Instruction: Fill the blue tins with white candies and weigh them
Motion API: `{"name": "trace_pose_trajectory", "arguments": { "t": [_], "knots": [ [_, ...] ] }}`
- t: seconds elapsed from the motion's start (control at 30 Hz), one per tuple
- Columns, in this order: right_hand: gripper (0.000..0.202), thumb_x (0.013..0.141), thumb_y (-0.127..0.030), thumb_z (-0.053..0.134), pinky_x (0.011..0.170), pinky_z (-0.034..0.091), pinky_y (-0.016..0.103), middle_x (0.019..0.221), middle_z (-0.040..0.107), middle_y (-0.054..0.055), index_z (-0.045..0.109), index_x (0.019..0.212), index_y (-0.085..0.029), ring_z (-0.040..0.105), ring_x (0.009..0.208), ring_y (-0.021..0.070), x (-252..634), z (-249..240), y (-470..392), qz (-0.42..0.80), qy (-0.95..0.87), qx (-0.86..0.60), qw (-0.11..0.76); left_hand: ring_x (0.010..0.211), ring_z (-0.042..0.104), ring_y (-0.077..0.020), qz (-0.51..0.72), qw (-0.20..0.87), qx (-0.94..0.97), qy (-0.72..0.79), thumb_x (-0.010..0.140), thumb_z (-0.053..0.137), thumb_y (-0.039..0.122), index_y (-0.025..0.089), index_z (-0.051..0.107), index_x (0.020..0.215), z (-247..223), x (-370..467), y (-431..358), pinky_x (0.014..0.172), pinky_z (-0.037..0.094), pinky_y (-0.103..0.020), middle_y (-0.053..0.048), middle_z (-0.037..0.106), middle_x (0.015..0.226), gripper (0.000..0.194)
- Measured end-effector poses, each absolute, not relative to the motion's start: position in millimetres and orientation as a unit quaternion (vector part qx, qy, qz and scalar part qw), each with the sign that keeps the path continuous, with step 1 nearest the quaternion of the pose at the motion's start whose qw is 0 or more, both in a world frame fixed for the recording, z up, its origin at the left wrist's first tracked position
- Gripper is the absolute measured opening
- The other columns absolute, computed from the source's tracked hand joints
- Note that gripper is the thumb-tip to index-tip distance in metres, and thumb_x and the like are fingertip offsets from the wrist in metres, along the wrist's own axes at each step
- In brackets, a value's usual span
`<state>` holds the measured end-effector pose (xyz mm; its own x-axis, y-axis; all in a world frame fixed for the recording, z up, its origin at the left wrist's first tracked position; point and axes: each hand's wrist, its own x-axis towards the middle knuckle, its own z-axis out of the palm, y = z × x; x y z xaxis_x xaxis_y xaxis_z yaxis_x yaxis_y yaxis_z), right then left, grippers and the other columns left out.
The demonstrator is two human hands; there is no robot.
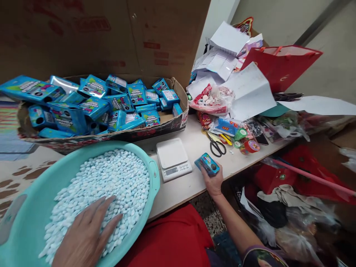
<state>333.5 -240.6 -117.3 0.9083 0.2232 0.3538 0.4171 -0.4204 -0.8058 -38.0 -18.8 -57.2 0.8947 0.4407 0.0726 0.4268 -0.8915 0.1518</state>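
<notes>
My left hand [89, 230] lies palm down on a heap of small pale-blue candies [108, 181] inside a turquoise plastic basin [156, 176]. Its fingers are stretched out and a little apart, with nothing gripped that I can see. In my right hand [213, 182] is a small blue candy box [207, 164], held by its near end over the table edge. A white digital scale [172, 157] stands between the basin and the box, with nothing on its plate. Behind the basin, a low cardboard tray [178, 124] is heaped with more of these blue boxes [94, 86].
Black-handled scissors [217, 146], a yellow cutter [226, 139] and tape rolls [251, 145] lie right of the scale. Beyond are a bag of wrapped sweets [213, 100], loose papers [250, 91] and a red paper bag [280, 66]. A large cardboard sheet [111, 37] stands behind the tray.
</notes>
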Motion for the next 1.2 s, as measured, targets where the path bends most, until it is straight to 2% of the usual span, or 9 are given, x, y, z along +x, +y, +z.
{"name": "trace_pose_trajectory", "arguments": {
  "t": [0.2, 0.33, 0.43, 0.53, 0.63, 0.77, 0.93, 1.07, 1.2],
  "knots": [
    [0.08, 0.065, -0.05, 0.076, 0.092, 0.049, 0.041, 0.114, 0.05, 0.01, 0.042, 0.13, -0.018, 0.055, 0.102, 0.0233, 331, -119, -245, -0.087, -0.197, -0.829, 0.515, 0.122, 0.051, -0.0325, 0.052, 0.09, 0.954, 0.282, 0.094, 0.028, 0.048, 0.02, 0.061, 0.113, -30, -17, -30, 0.099, 0.042, -0.049, -0.014, 0.06, 0.127, 0.047],
    [0.084, 0.071, -0.061, 0.063, 0.069, 0.051, 0.032, 0.101, 0.046, 0.005, 0.033, 0.138, -0.02, 0.054, 0.075, 0.0153, 328, -112, -261, 0.002, -0.242, -0.783, 0.573, 0.124, 0.05, -0.0315, 0.039, 0.113, 0.944, 0.308, 0.095, 0.027, 0.051, 0.02, 0.058, 0.119, -25, -13, -33, 0.101, 0.04, -0.048, -0.013, 0.058, 0.13, 0.05],
    [0.076, 0.078, -0.068, 0.045, 0.065, 0.048, 0.032, 0.095, 0.046, 0.004, 0.037, 0.136, -0.02, 0.051, 0.068, 0.0145, 344, -103, -269, -0.02, -0.259, -0.75, 0.608, 0.126, 0.048, -0.0308, 0.022, 0.118, 0.942, 0.312, 0.095, 0.027, 0.053, 0.019, 0.057, 0.121, -26, -14, -34, 0.103, 0.038, -0.047, -0.012, 0.056, 0.134, 0.052],
    [0.087, 0.071, -0.073, 0.051, 0.077, 0.05, 0.038, 0.117, 0.05, 0.012, 0.033, 0.14, -0.023, 0.058, 0.094, 0.0234, 377, -87, -268, 0.046, -0.273, -0.734, 0.62, 0.126, 0.047, -0.0305, 0.018, 0.115, 0.945, 0.307, 0.095, 0.025, 0.053, 0.019, 0.055, 0.123, -25, -13, -34, 0.104, 0.037, -0.047, -0.012, 0.056, 0.134, 0.053],
    [0.109, 0.056, -0.077, 0.066, 0.095, 0.046, 0.046, 0.145, 0.04, 0.016, 0.028, 0.145, -0.027, 0.044, 0.13, 0.0326, 406, -64, -261, 0.241, -0.342, -0.706, 0.571, 0.124, 0.049, -0.0311, 0.021, 0.106, 0.943, 0.316, 0.095, 0.022, 0.055, 0.017, 0.051, 0.126, -23, -11, -34, 0.104, 0.037, -0.047, -0.013, 0.057, 0.132, 0.056],
    [0.119, 0.048, -0.061, 0.083, 0.108, 0.035, 0.048, 0.153, 0.033, 0.014, 0.027, 0.147, -0.027, 0.033, 0.141, 0.0327, 413, -43, -247, 0.389, -0.433, -0.657, 0.479, 0.123, 0.049, -0.0312, 0.012, 0.108, 0.943, 0.316, 0.096, 0.02, 0.055, 0.016, 0.051, 0.123, -22, -10, -34, 0.103, 0.037, -0.048, -0.014, 0.056, 0.132, 0.057],
    [0.101, 0.056, -0.034, 0.085, 0.104, 0.042, 0.042, 0.138, 0.05, 0.012, 0.032, 0.142, -0.025, 0.055, 0.12, 0.0267, 402, -49, -243, 0.386, -0.442, -0.702, 0.403, 0.121, 0.05, -0.0313, 0.018, 0.097, 0.944, 0.313, 0.096, 0.019, 0.053, 0.015, 0.052, 0.123, -25, -11, -32, 0.1, 0.04, -0.048, -0.015, 0.058, 0.129, 0.057],
    [0.095, 0.052, -0.03, 0.087, 0.1, 0.045, 0.043, 0.121, 0.057, 0.006, 0.037, 0.133, -0.026, 0.059, 0.11, 0.0251, 402, -63, -262, 0.279, -0.352, -0.757, 0.474, 0.121, 0.051, -0.0323, 0.033, 0.057, 0.961, 0.267, 0.096, 0.022, 0.039, 0.021, 0.063, 0.112, -33, -20, -27, 0.097, 0.043, -0.048, -0.013, 0.059, 0.129, 0.047],
    [0.088, 0.051, -0.028, 0.087, 0.09, 0.051, 0.04, 0.107, 0.061, 0.002, 0.042, 0.126, -0.028, 0.062, 0.099, 0.0227, 400, -71, -282, 0.27, -0.246, -0.729, 0.579, 0.123, 0.051, -0.034, 0.038, 0.032, 0.976, 0.212, 0.094, 0.028, 0.025, 0.027, 0.07, 0.105, -41, -29, -21, 0.096, 0.042, -0.05, -0.01, 0.059, 0.13, 0.043]
  ]
}}
